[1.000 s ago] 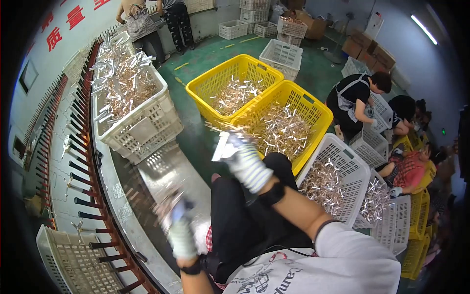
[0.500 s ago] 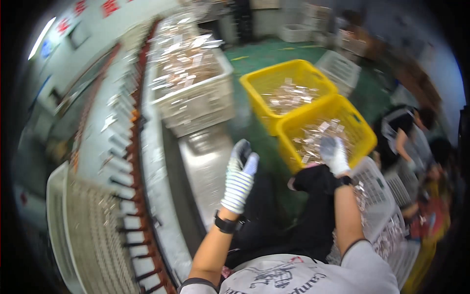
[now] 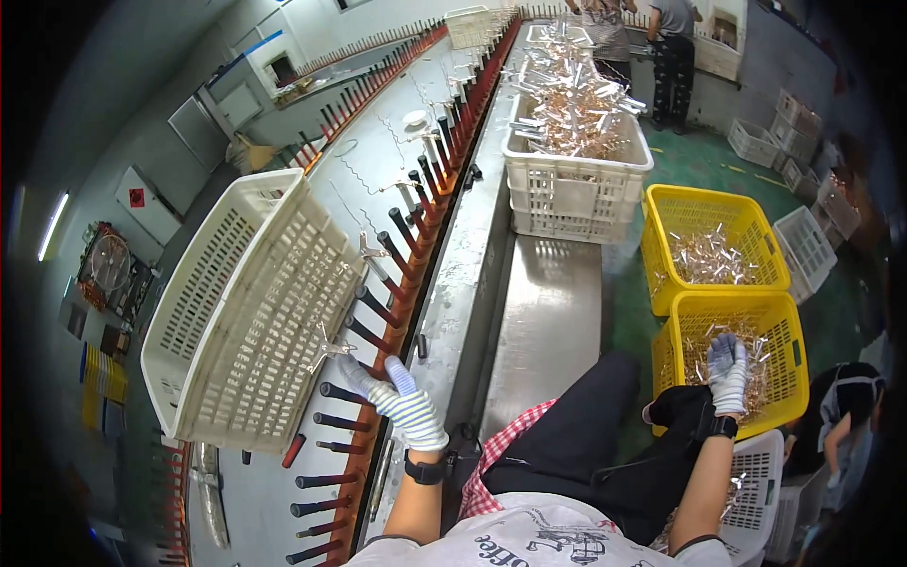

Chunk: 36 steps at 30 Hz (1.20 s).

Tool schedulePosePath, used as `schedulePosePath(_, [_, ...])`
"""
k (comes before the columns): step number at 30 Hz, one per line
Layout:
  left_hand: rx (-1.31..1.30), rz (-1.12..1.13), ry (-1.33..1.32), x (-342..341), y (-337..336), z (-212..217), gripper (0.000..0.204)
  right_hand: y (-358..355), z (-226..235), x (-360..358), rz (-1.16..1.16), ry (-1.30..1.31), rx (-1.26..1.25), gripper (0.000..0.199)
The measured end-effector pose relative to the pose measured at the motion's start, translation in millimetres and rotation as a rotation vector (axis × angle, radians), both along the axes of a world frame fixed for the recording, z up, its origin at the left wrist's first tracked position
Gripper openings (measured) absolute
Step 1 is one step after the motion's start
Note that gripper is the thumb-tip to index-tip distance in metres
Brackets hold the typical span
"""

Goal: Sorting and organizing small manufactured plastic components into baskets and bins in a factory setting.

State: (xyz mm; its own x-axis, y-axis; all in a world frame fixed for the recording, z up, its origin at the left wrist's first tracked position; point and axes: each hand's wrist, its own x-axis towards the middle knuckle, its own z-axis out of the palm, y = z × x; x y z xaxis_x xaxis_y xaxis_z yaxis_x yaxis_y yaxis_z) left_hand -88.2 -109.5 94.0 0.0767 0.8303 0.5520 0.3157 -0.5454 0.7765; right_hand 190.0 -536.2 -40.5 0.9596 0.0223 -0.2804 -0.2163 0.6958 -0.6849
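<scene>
My left hand [image 3: 395, 404], in a striped work glove, reaches to a row of dark pegs with red bases [image 3: 378, 307] on a long conveyor. Its fingertips pinch a small shiny metal part [image 3: 328, 349] at one peg. My right hand [image 3: 727, 373], gloved too, lies on a heap of metal parts [image 3: 694, 354] inside a yellow crate [image 3: 798, 378] by my right knee. Whether it grips any of them is hidden.
A tilted white basket [image 3: 255, 312] stands left of the pegs. A white crate piled with parts [image 3: 576, 189] sits on the steel bench [image 3: 553, 312]. Beyond are a second yellow crate [image 3: 661, 246], more white baskets [image 3: 803, 246], two people [image 3: 675, 47] at the back and a seated person [image 3: 850, 397] on the right.
My view has swung left toward the conveyor. My left hand went from mid-air above the bench to the pegs. My right hand stayed at the near yellow crate.
</scene>
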Motion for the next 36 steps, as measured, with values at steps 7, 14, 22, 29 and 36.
schedulePosePath(7, [0.041,0.131,0.039,-56,-5,-1,0.056,149,50,-41,0.473,-0.362,-0.464,0.04])
schedulePosePath(14, [-0.057,0.007,-0.405,-89,11,49,0.039,386,139,-172,1.176,-1.007,-0.259,0.051])
schedulePosePath(22, [0.045,-0.113,-0.281,-67,-4,60,0.033,496,134,-251,1.104,-0.608,0.101,0.042])
schedulePosePath(29, [-0.071,-0.183,-0.214,3,39,6,0.039,428,188,-151,0.61,-0.575,0.03,0.02])
schedulePosePath(36, [-0.361,0.093,0.07,37,85,8,0.04,491,135,-97,0.503,-0.672,-0.157,0.026])
